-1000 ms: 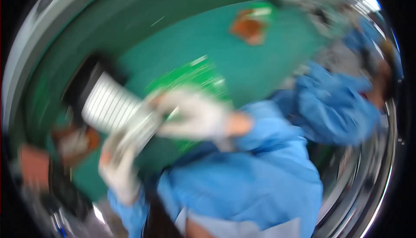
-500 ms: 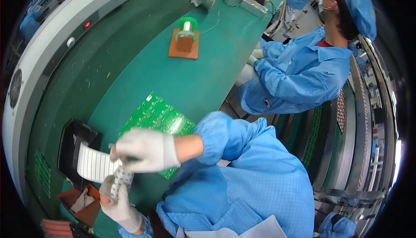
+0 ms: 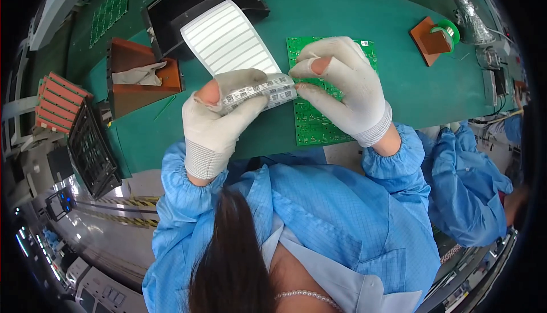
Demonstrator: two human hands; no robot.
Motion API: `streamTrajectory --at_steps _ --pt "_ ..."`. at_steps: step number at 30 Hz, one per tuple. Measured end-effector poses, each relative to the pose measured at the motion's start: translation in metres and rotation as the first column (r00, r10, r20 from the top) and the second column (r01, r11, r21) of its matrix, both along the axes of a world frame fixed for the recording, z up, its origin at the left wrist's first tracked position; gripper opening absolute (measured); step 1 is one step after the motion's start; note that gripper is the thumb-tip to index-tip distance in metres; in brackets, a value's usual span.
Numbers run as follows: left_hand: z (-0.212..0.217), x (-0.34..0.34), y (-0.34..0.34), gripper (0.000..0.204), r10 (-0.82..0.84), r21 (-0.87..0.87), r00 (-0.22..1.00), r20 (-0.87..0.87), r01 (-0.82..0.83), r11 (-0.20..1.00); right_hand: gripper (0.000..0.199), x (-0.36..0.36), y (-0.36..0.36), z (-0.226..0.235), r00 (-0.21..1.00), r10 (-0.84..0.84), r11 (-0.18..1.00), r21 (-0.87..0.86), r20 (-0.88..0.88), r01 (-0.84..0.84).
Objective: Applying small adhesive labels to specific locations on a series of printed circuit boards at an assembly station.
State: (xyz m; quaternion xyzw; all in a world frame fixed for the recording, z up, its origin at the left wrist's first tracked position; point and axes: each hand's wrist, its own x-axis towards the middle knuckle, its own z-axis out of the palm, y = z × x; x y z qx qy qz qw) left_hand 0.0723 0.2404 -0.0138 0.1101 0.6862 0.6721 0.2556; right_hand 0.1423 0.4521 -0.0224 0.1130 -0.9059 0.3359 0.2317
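Head view, green counter (image 3: pixel 410 93):

1. Brown bin (image 3: pixel 122 99) holding white cloth (image 3: pixel 139 76).
2. Black bin (image 3: pixel 171 19) beside it.
3. Gloved left hand (image 3: pixel 212 122), fingers closed on a label strip (image 3: pixel 231 39) curving up toward the black bin.
4. Gloved right hand (image 3: pixel 352 88), fingers narrow at the strip's right end; I cannot tell whether they grip it.
5. Green circuit board (image 3: pixel 319 128) lying below the right hand.
6. Green spool (image 3: pixel 448 30) on a brown stand (image 3: pixel 423 39).

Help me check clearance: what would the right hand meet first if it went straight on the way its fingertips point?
Probably the label strip, whose end lies at the fingertips of the right hand; whether they already touch is hard to tell. Beyond that comes the left hand, which grips the label strip.
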Motion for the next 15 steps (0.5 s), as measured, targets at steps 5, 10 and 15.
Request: streamTrajectory --at_steps 5,10,15 --pt "0.0003 0.0009 -0.0010 0.031 -0.037 -0.063 0.998 -0.041 0.034 0.997 0.022 -0.0006 -0.0070 0.0004 1.000 0.004 0.995 0.095 -0.013 -0.002" --pt "-0.0004 0.0017 0.0010 0.039 -0.088 0.006 0.988 -0.124 0.090 0.996 0.021 -0.0002 -0.0043 -0.0030 0.998 0.005 0.984 -0.177 0.063 0.006" --pt "-0.0043 0.0020 0.0021 0.044 -0.077 0.096 0.989 -0.122 0.089 0.991 0.021 -0.0018 -0.0061 0.0003 0.997 0.000 0.993 -0.121 0.072 0.009"
